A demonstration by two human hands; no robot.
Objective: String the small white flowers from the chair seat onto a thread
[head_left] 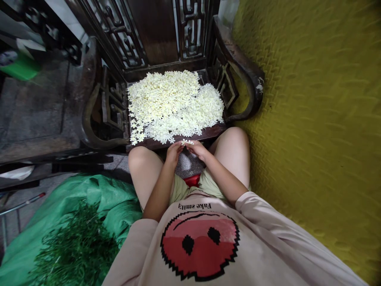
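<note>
A big heap of small white flower pieces [174, 104] covers the seat of a dark carved wooden chair [238, 59] in front of my knees. My left hand [174, 153] and my right hand [197, 149] meet at the seat's front edge. Both pinch the same small white flower piece [187, 142] between their fingertips. A red stool edge [192, 180] shows between my thighs.
A green plastic sheet [98, 198] lies at my left with a pile of green stems [74, 250] on it. A yellow embossed wall [312, 119] runs along the right. Another dark wooden bench [38, 103] stands at the left.
</note>
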